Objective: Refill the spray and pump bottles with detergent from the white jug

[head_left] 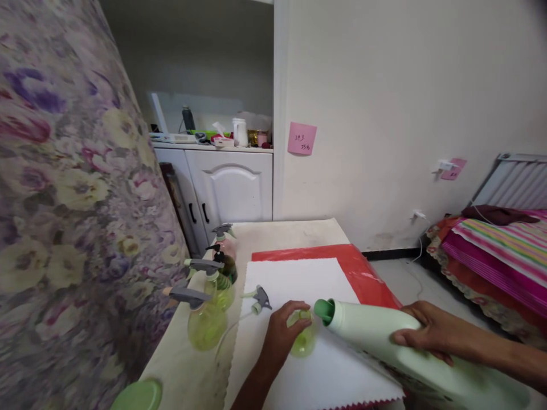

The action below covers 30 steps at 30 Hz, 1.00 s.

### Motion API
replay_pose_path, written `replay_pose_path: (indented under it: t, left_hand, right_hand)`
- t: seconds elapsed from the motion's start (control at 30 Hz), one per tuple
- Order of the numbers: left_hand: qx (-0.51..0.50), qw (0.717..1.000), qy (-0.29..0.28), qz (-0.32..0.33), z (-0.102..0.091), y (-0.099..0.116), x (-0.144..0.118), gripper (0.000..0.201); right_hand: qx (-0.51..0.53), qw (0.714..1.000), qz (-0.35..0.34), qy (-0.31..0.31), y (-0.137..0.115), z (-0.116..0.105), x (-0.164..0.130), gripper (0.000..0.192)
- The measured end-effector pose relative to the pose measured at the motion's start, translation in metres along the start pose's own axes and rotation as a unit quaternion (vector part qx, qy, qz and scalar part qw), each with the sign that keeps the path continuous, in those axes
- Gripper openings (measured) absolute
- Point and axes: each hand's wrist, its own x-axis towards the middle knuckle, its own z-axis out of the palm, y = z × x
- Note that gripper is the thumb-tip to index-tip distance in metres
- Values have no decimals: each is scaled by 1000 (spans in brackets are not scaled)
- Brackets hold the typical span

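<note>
My left hand (284,330) curls its fingers round the neck of a small, clear yellow-green spray bottle (303,343) without its top, upright on a white sheet. My right hand (436,336) grips a large pale-green detergent bottle (367,327), tilted almost level. Its darker green spout (325,311) points left, close beside the small bottle's mouth. I cannot make out any liquid flowing between them. Left of my left hand, a grey-and-green spray trigger head (259,299) with its thin tube lies loose at the sheet's edge.
Along the table's left side stand yellow-green spray bottles (208,324), a dark pump bottle (226,265) and a pink spray bottle (224,245). A green cap (139,396) sits at the near left corner. Red plastic (371,279) lies under the white sheet (294,276). A floral curtain (85,199) hangs left.
</note>
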Motion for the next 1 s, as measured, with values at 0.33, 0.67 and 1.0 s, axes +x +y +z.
replay_pose_path:
  t: [0.33,0.67,1.0]
  left_hand:
    - [-32,999,-1,-3,7,-5,2,21]
    - [-55,998,-15,-3,9,-5,3,21]
    - [-75,997,-5,2,9,-8,2,20]
  right_hand:
    - [-39,999,4,-27,-11,-2,5,40]
    - [-99,995,13,-21,-23,-4,5,41]
    - [-135,991,15,-17,-30,-7,3,44]
